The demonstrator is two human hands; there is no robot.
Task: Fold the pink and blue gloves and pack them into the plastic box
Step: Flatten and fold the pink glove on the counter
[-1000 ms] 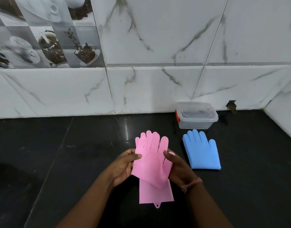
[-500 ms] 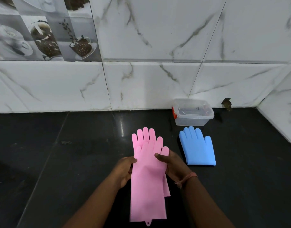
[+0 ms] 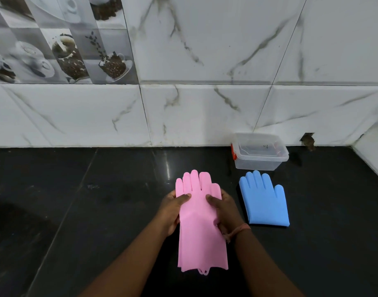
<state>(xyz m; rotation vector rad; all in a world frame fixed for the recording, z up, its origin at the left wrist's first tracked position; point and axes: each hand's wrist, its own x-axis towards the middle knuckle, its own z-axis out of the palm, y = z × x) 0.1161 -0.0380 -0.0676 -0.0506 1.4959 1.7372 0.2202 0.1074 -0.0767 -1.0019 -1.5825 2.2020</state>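
The pink gloves point(image 3: 199, 224) are stacked one on the other, fingers pointing away from me, cuffs toward me. My left hand point(image 3: 173, 211) grips their left edge and my right hand point(image 3: 226, 211) grips their right edge, thumbs on top near the palm. The blue gloves point(image 3: 264, 200) lie flat on the black counter just to the right, folded short with the fingers toward the wall. Behind them stands the clear plastic box point(image 3: 259, 154) with a red clip on its left side; I cannot tell whether a lid is on it.
The black stone counter point(image 3: 98, 211) runs to a white marble-tiled wall point(image 3: 205, 114) at the back and another wall at the far right. A small hole point(image 3: 309, 141) shows in the wall base right of the box.
The upper pink glove, earlier skewed across the lower one, now lies lined up over it. Both hands have slid to the sides of the stack.
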